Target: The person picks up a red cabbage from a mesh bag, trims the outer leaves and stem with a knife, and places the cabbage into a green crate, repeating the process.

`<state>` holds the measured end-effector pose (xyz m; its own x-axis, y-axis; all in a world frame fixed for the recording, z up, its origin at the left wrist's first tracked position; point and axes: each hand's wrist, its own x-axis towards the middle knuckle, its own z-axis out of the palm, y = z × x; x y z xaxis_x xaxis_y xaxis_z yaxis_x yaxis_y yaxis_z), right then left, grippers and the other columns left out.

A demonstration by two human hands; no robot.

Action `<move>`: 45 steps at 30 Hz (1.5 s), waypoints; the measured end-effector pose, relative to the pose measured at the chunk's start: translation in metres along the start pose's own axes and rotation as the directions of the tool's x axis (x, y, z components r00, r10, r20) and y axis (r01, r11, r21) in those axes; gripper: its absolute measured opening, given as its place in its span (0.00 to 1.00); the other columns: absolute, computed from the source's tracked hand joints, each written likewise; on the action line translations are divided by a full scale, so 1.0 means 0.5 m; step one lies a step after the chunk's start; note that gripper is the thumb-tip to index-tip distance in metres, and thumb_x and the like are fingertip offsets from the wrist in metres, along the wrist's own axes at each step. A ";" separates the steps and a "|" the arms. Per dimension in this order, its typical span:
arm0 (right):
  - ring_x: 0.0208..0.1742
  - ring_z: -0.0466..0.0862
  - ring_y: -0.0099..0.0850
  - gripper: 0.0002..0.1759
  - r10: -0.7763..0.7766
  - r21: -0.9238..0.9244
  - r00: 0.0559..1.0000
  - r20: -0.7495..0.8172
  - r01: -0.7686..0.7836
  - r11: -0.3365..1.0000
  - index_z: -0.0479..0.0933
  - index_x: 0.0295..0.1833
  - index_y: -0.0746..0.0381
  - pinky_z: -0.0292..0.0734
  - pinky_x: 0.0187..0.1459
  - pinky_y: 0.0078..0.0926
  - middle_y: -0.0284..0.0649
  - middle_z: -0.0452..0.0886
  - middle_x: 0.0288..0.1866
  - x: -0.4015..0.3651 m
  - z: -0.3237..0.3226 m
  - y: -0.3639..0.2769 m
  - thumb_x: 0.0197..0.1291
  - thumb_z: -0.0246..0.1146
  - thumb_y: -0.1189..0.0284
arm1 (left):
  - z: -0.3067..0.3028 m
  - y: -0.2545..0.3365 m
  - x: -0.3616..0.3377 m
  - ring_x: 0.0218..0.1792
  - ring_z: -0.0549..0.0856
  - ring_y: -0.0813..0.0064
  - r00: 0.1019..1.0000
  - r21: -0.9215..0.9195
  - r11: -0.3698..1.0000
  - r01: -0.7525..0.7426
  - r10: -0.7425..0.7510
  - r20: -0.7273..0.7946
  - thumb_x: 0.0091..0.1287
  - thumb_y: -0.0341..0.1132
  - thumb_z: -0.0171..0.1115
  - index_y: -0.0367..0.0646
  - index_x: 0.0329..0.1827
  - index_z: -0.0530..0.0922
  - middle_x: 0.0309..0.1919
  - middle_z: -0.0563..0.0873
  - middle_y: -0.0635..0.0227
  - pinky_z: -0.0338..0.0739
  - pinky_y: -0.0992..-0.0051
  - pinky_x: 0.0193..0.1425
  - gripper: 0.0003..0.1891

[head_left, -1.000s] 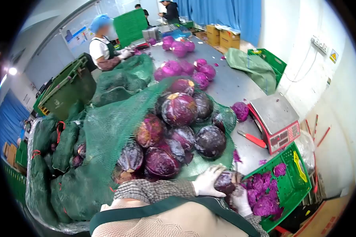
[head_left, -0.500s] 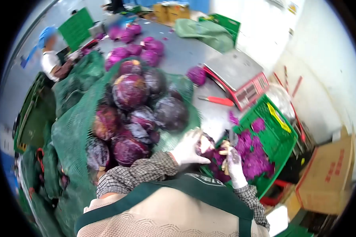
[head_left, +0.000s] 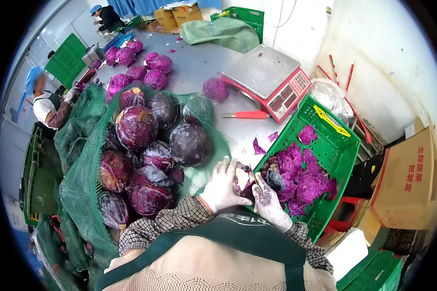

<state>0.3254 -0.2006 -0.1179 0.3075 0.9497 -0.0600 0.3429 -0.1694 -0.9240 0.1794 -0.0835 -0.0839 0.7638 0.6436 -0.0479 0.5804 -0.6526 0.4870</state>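
A red cabbage [head_left: 243, 180] with a pale cut patch stands between my two hands, at the near left edge of a green crate [head_left: 336, 184]. My left hand [head_left: 224, 186], in a white glove, is curved round its left side with the thumb below. My right hand [head_left: 271, 203], its glove stained purple, presses its fingers against the right side. A thin blade-like line shows just above the cabbage, but I cannot make out what it is. Loose purple leaves [head_left: 313, 186] and a darker leaf [head_left: 275, 179] lie in the crate.
Whole red cabbages [head_left: 137, 127] fill an open green net bag [head_left: 85, 167] at left. An orange-handled knife [head_left: 247, 115] lies before a red scale [head_left: 272, 77]. Peeled cabbages [head_left: 155, 79] sit farther back. Cardboard box [head_left: 404, 177] at right; co-workers in blue caps beyond the table.
My right hand has moved left from over the crate onto the cabbage. The dark leaf now lies in the crate. The view has shifted, and a co-worker at the back shows more fully.
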 end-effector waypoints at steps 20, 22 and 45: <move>0.64 0.76 0.41 0.31 0.027 0.214 0.996 0.086 -0.045 0.976 0.54 0.73 0.70 0.72 0.59 0.28 0.57 0.64 0.71 -0.005 0.016 0.039 0.70 0.54 0.71 | 0.005 0.005 -0.039 0.69 0.62 0.43 0.994 0.041 0.999 0.016 -0.012 -0.112 0.38 0.58 0.79 0.26 0.71 0.51 0.67 0.61 0.36 0.59 0.56 0.73 0.65; 0.52 0.80 0.31 0.27 -0.173 -0.133 0.985 -0.023 0.169 0.977 0.55 0.72 0.71 0.77 0.54 0.19 0.45 0.72 0.66 -0.011 0.035 0.066 0.72 0.48 0.71 | 0.011 0.024 -0.040 0.69 0.61 0.38 0.995 0.061 0.997 0.044 -0.039 -0.090 0.37 0.58 0.79 0.26 0.72 0.51 0.68 0.60 0.34 0.59 0.52 0.72 0.66; 0.05 0.61 0.27 0.24 0.703 0.707 0.678 -0.212 -0.391 0.590 0.78 0.42 0.57 0.55 0.08 0.26 0.33 0.71 0.15 -0.074 -0.116 0.322 0.67 0.53 0.46 | -0.015 -0.137 -0.101 0.64 0.72 0.57 0.987 -0.604 0.791 0.098 -0.155 -0.043 0.40 0.47 0.82 0.29 0.71 0.48 0.62 0.68 0.46 0.68 0.67 0.68 0.62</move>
<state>0.4209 -0.2783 -0.2423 0.6380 0.4692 -0.6105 -0.5453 -0.2845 -0.7885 0.0988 -0.0681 -0.1082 0.6521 0.7533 -0.0855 0.3636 -0.2118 0.9071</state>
